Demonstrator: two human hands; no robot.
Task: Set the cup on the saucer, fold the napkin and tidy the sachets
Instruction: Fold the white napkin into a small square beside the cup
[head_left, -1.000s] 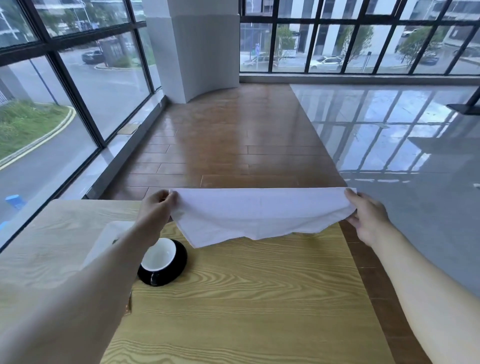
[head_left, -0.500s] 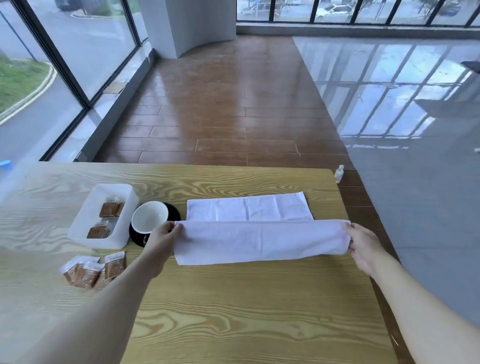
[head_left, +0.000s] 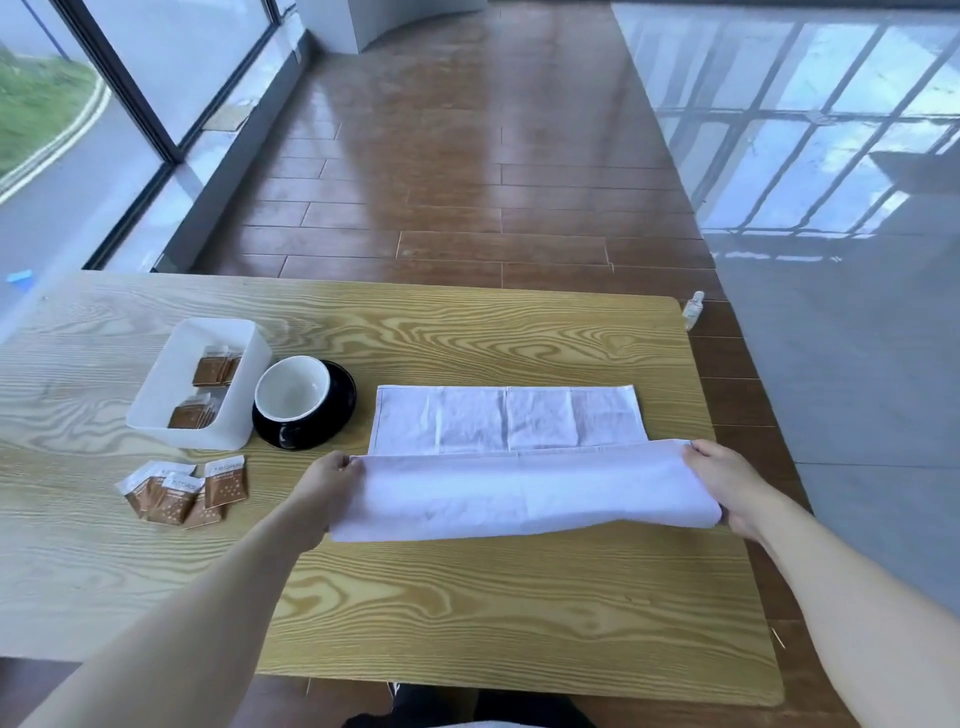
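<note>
A white cloth napkin (head_left: 506, 421) lies on the wooden table (head_left: 467, 597), its far half flat and its near part lifted. My left hand (head_left: 327, 480) pinches the napkin's left corner and my right hand (head_left: 722, 480) pinches the right corner, holding the edge just above the flat half. A white-lined black cup (head_left: 293, 395) stands on a black saucer (head_left: 340, 387) left of the napkin. Several brown sachets (head_left: 182, 491) lie loose on the table in front of a white tray (head_left: 156, 395) that holds more sachets (head_left: 215, 364).
The table's right edge runs close beside my right hand, with wooden floor beyond. A small bottle (head_left: 693, 309) stands on the floor off the table's far right corner. Glass walls stand to the left.
The napkin was held stretched in the air; now its far half lies flat on the table and both hands hold the near edge low over it. The view has tilted down.
</note>
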